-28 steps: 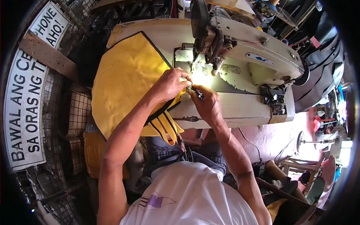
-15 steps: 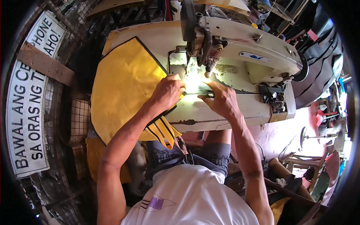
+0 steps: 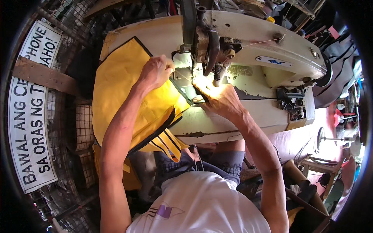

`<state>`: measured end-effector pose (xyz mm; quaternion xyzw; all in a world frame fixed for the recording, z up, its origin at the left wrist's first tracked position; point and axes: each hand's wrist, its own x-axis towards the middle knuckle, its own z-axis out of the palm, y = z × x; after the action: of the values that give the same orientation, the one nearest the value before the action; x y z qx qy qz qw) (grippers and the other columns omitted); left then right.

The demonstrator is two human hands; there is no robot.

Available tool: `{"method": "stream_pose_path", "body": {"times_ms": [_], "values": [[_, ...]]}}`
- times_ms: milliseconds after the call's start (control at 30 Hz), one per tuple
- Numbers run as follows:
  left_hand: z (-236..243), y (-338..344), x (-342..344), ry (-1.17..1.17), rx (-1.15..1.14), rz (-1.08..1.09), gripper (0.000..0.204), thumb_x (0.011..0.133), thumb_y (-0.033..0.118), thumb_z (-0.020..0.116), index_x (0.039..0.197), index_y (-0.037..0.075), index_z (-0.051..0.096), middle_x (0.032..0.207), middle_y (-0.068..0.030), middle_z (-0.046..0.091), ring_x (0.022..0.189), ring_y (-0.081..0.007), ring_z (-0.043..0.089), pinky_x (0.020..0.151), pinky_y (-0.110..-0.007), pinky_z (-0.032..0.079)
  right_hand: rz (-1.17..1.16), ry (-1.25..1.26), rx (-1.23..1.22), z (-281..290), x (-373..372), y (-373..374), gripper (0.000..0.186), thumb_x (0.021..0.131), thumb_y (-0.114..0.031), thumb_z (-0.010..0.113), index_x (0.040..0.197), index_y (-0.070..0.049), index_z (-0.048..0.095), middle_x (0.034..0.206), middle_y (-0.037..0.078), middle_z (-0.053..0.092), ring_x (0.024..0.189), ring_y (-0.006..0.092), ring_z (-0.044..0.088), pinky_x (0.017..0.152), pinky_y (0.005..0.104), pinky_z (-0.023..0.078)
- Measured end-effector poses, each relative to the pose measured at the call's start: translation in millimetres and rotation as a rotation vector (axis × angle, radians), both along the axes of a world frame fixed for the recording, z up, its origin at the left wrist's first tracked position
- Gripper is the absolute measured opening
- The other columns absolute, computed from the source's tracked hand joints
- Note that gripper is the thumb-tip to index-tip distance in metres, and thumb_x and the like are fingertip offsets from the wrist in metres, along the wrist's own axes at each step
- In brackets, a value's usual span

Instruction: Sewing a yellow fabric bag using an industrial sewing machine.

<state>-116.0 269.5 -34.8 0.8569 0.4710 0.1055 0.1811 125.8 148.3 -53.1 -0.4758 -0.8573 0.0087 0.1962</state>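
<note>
A yellow fabric piece (image 3: 120, 81) with dark edging lies left of the sewing machine's needle area, its right corner under the lamp light. Above its upper right edge, my left hand (image 3: 156, 72) is closed, fingertips pinched together; whatever they hold is too fine to make out. My right hand (image 3: 223, 101) is closed beside the presser foot area, just right of the fabric's corner. A small dark tool (image 3: 200, 92) shows at its fingertips, partly hidden by the fingers and glare. The sewing machine (image 3: 248, 42) has its head directly above this hand.
Yellow straps (image 3: 168, 144) with dark stripes hang over the table's front edge. A handwheel (image 3: 325, 72) is at the machine's right end. Dark sheets of material (image 3: 336, 77) hang beyond it. A wire mesh wall with a white sign (image 3: 33, 128) stands at the left.
My left hand has lifted away from the fabric's corner, up and to the left. My right hand has turned and moved slightly left, near the corner. More of the fabric's dark edge shows.
</note>
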Motion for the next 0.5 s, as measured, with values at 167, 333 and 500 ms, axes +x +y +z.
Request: {"method": "stream_pose_path", "body": {"times_ms": [167, 333, 500], "values": [[-20.1, 24.7, 26.1, -0.081, 0.312, -0.048, 0.011, 0.085, 0.014, 0.061, 0.086, 0.005, 0.068, 0.087, -0.0148, 0.065, 0.086, -0.0352, 0.065, 0.077, -0.044, 0.053, -0.018, 0.044, 0.106, 3.0, -2.2, 3.1, 0.04, 0.085, -0.035, 0.072, 0.118, -0.013, 0.062, 0.078, 0.008, 0.062, 0.064, 0.0245, 0.063, 0.054, 0.0374, 0.049], [-35.5, 41.1, 39.6, 0.025, 0.5, 0.041, 0.014, 0.088, 0.017, 0.06, 0.084, 0.008, 0.071, 0.091, -0.0125, 0.066, 0.089, -0.0316, 0.065, 0.077, -0.043, 0.054, -0.033, 0.03, 0.128, 2.1, -9.4, -0.7, 0.044, 0.086, -0.037, 0.072, 0.122, -0.014, 0.063, 0.078, 0.009, 0.062, 0.065, 0.0257, 0.062, 0.053, 0.0371, 0.048], [-17.6, 47.6, 12.7, -0.286, 0.216, 0.046, 0.021, 0.092, 0.017, 0.065, 0.106, 0.006, 0.073, 0.1, -0.0131, 0.071, 0.097, -0.0286, 0.069, 0.087, -0.038, 0.054, -0.187, 0.092, 0.101, -7.8, 4.8, -36.5, 0.052, 0.077, -0.025, 0.081, 0.125, -0.013, 0.066, 0.089, 0.008, 0.063, 0.074, 0.0286, 0.064, 0.066, 0.0401, 0.051]]}}
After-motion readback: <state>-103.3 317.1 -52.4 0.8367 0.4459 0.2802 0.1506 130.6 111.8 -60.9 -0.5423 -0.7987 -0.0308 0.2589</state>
